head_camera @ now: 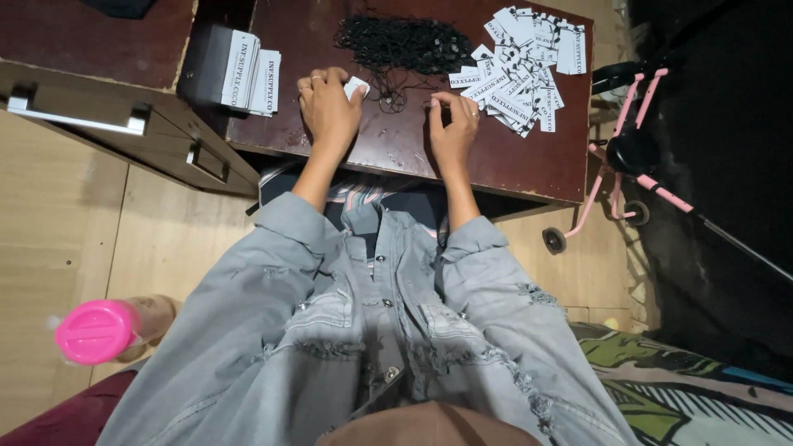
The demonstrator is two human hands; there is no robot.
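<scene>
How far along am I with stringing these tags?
Possibly done: a neat stack of tags stands at the table's left. In hand: the left hand holds one white tag, the right hand pinches a black string. Left: a loose tag pile and a string heap.

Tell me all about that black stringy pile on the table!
The pile is a loose tangle of thin black cords, matte and wiry, lying flat near the far edge of the dark red table. A few strands trail toward the person, looping between the left hand and right hand. White tags lie scattered just right of it.
</scene>
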